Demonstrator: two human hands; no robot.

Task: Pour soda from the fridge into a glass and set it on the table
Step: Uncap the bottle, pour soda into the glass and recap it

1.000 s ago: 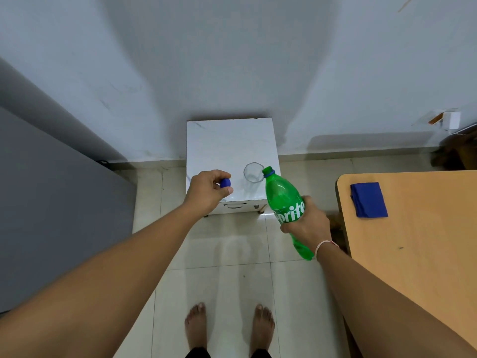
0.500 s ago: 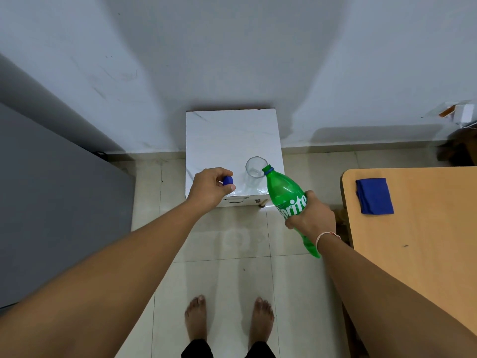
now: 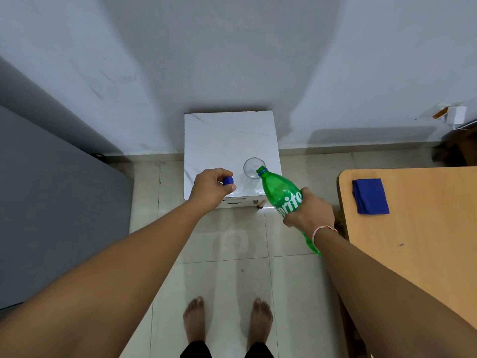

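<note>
The glass (image 3: 251,168) is standing near the front right corner of the white cabinet (image 3: 227,135). The right hand (image 3: 311,214) is gripping the green soda bottle (image 3: 282,193), tilting its open mouth over the glass rim; the left hand (image 3: 210,188), beside the glass, is pinching the blue cap (image 3: 228,181). Pouring seems to be starting: next, tilting further, steadily. The wooden table (image 3: 423,241) is waiting right of the glass.

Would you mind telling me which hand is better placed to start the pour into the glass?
The right hand. It grips the tilted green bottle, whose open mouth already sits at the glass rim. The left hand only pinches the blue cap.
</note>
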